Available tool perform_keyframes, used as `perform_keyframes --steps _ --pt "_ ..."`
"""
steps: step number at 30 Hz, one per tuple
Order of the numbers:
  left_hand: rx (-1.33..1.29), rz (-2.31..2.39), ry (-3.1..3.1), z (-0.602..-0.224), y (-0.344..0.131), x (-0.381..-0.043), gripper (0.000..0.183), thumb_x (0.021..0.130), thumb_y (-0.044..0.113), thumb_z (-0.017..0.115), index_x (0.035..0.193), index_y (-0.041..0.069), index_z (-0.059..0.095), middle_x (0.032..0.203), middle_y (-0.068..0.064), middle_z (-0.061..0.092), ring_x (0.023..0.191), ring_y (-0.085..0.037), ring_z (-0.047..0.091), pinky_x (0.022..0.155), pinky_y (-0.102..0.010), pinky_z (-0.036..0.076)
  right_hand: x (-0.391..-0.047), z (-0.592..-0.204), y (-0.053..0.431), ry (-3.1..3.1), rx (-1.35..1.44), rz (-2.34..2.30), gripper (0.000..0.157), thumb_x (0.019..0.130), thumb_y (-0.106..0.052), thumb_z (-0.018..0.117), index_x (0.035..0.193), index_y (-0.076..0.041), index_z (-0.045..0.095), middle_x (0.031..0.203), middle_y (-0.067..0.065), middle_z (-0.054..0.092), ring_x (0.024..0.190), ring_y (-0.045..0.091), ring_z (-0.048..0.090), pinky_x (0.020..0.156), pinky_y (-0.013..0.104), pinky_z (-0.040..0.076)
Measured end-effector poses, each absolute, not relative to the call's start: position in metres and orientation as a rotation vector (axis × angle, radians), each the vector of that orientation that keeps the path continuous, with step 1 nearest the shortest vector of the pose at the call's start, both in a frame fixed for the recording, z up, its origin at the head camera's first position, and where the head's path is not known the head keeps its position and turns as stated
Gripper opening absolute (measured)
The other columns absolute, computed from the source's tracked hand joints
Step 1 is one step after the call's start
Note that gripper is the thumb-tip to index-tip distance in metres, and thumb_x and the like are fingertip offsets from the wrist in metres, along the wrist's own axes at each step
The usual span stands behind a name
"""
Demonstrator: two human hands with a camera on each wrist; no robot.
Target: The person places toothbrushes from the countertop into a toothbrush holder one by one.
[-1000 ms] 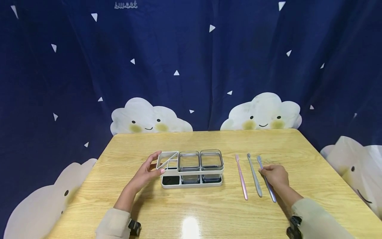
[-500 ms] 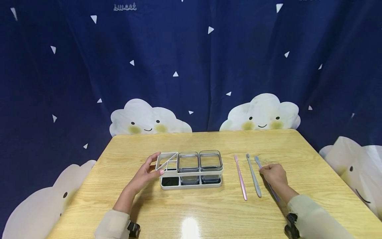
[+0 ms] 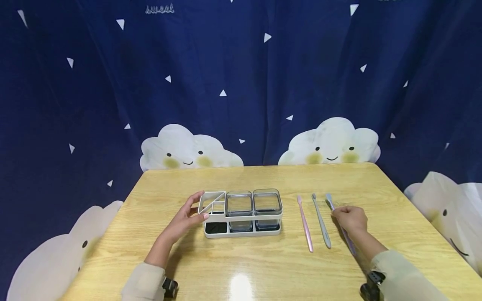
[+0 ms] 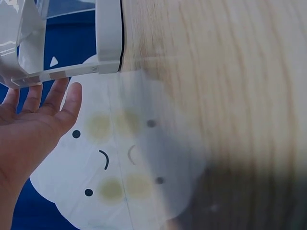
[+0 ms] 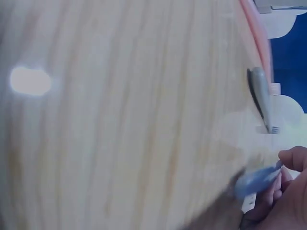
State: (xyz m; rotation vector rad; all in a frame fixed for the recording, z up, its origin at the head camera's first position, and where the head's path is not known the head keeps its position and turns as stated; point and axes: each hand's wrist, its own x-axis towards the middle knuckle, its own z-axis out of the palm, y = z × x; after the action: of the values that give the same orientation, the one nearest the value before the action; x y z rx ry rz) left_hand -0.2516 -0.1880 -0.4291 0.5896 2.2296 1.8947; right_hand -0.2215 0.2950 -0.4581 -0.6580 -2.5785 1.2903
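Note:
My left hand (image 3: 184, 219) grips the left end of a white toothbrush holder (image 3: 248, 234), thumb at the front and fingers toward the back. In the left wrist view its fingertips meet the holder's edge (image 4: 60, 73). Two clear square cups (image 3: 239, 200) sit in the holder; its divided left section holds no brush. To the right, my right hand (image 3: 352, 219) pinches a blue-purple toothbrush (image 3: 350, 243) below the bristle end, covering the middle of it. In the right wrist view the brush's handle (image 5: 259, 182) points toward the camera, with a shadow on the table beside it.
A grey toothbrush (image 3: 321, 223) and a pink toothbrush (image 3: 305, 225) lie side by side between the holder and my right hand. The wooden table (image 3: 286, 271) ends at the back against a dark blue curtain (image 3: 226, 50) with cloud patterns.
My right hand has shifted slightly right with the blue-purple toothbrush, whose handle end has swung to the right. The left hand, the holder and the other two brushes stay put.

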Motion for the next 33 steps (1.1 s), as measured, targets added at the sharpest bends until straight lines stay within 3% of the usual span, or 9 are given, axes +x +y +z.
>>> perform_keyframes --steps 5,11,16,20,23,27,33 --pt "0.6 1.898 2.23 -0.429 -0.189 -0.254 0.069 0.086 0.011 0.065 0.144 0.015 0.028 0.14 -0.018 0.026 0.117 -0.04 0.04 0.084 -0.04 0.046 -0.221 -0.451 0.295 -2.516 -0.647 1.341 0.024 0.084 -0.013 0.063 0.094 0.008 0.065 0.097 0.022 0.062 0.083 0.028 0.052 0.057 0.026 0.042" --pt "0.621 1.945 2.252 -0.43 -0.188 -0.255 0.068 0.084 0.006 0.066 0.142 0.008 0.032 0.136 -0.026 0.033 0.122 -0.044 0.036 0.09 -0.035 0.042 -0.219 -0.439 0.298 -2.541 -0.571 1.443 0.031 0.087 -0.016 0.063 0.103 0.01 0.061 0.085 0.009 0.063 0.076 0.018 0.052 0.061 0.025 0.04" --pt "0.627 1.969 2.284 -0.429 -0.188 -0.256 0.068 0.081 0.003 0.068 0.14 0.004 0.034 0.132 -0.026 0.041 0.121 -0.044 0.036 0.09 -0.031 0.041 -0.218 -0.433 0.299 -2.571 -0.526 1.502 0.036 0.087 -0.02 0.064 0.107 0.009 0.061 0.087 0.008 0.063 0.08 0.02 0.052 0.065 0.028 0.04" --pt "0.616 1.98 2.275 -0.428 -0.187 -0.258 0.069 0.08 0.001 0.069 0.14 0.002 0.035 0.131 -0.024 0.043 0.122 -0.044 0.036 0.089 -0.029 0.042 -0.226 -0.446 0.309 -2.546 -0.497 1.589 0.038 0.084 -0.026 0.067 0.106 0.005 0.063 0.091 0.007 0.063 0.08 0.018 0.055 0.056 0.03 0.045" --pt "0.609 1.991 2.255 -0.427 -0.187 -0.258 0.07 0.079 0.0 0.07 0.139 0.001 0.035 0.133 -0.025 0.042 0.122 -0.044 0.035 0.09 -0.03 0.042 -0.239 -0.467 0.322 -2.506 -0.474 1.633 0.041 0.083 -0.034 0.068 0.107 0.0 0.063 0.093 0.006 0.063 0.08 0.016 0.058 0.053 0.028 0.047" --pt "0.609 2.005 2.234 -0.426 -0.186 -0.258 0.07 0.079 -0.001 0.07 0.139 -0.001 0.034 0.135 -0.024 0.04 0.121 -0.04 0.039 0.096 -0.039 0.038 -0.253 -0.491 0.335 -2.473 -0.449 1.638 0.049 0.081 -0.044 0.068 0.11 -0.005 0.062 0.098 0.007 0.064 0.084 0.018 0.06 0.063 0.032 0.048" --pt "0.615 2.012 2.24 -0.427 -0.186 -0.257 0.069 0.078 -0.002 0.07 0.138 -0.002 0.036 0.133 -0.024 0.043 0.12 -0.035 0.042 0.101 -0.045 0.031 -0.257 -0.497 0.334 -2.444 -0.43 1.638 0.051 0.079 -0.051 0.068 0.109 -0.011 0.062 0.097 0.003 0.065 0.083 0.018 0.061 0.065 0.034 0.049"
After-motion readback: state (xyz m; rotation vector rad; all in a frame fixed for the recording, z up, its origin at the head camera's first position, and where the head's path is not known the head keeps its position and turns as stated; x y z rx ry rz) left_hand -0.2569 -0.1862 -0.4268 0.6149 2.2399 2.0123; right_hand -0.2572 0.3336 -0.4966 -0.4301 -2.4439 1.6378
